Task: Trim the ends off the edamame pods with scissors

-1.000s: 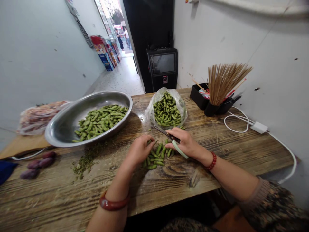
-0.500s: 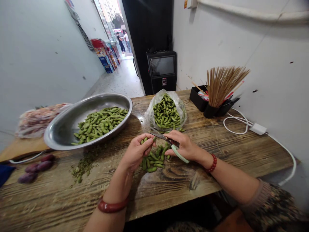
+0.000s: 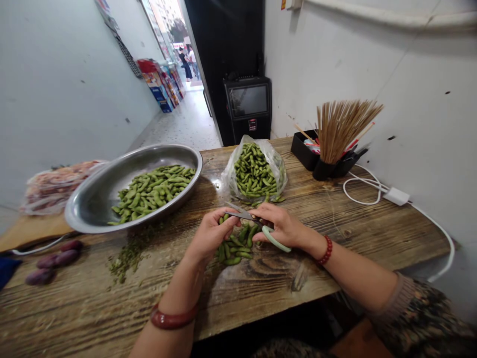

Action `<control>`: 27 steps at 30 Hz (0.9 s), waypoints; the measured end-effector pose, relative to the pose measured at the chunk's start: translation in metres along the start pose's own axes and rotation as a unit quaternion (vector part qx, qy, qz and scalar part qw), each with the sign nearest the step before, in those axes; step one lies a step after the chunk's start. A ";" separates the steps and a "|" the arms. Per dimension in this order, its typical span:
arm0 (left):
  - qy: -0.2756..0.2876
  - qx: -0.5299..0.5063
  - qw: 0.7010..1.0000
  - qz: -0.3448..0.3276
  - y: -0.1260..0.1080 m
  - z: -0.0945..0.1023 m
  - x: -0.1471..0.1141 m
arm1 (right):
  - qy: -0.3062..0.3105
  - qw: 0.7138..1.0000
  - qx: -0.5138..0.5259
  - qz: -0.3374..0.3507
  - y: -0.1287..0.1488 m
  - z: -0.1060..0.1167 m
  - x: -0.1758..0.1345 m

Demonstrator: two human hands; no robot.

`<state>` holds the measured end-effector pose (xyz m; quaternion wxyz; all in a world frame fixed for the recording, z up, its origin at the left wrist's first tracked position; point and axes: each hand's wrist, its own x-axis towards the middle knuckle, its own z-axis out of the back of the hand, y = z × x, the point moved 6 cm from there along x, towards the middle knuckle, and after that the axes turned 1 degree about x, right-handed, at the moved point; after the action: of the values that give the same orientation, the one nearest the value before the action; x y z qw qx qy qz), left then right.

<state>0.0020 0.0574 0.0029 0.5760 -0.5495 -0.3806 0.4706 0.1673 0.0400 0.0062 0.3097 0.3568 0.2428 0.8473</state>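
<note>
My left hand (image 3: 211,232) is closed around green soybean pods (image 3: 224,218), partly hidden by its fingers. In my right hand (image 3: 279,226) is a pair of scissors (image 3: 276,238) with pale green handles; its blades are parted and reach to the fingertips of my left hand. Under both hands lies a small heap of loose soybean pods (image 3: 234,248) on the wooden table. Just beyond them, a clear plastic bag (image 3: 280,171) lies open toward me, full of pods. A wide steel basin (image 3: 93,199) at the left holds more pods.
Small green trimmings (image 3: 124,261) lie before the basin. Several purple-red oval things (image 3: 67,257) sit at the left, near a bag of pale pink meat (image 3: 55,186). Wooden skewers (image 3: 337,132) stand in a black holder (image 3: 323,170) at the right, near a white cable (image 3: 359,201).
The scissors' blades have opened wider by my left fingertips. Both hands stay in nearly the same place, and the whole view has shifted slightly.
</note>
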 end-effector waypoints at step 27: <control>0.001 0.009 1.000 -0.011 0.002 -0.004 0.001 | 0.011 1.000 -0.021 0.003 -0.001 -0.001 0.001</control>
<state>0.0062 0.0572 0.0007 0.5861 -0.5406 -0.3819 0.4673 0.1670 0.0413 0.0054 0.3121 0.3416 0.2277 0.8568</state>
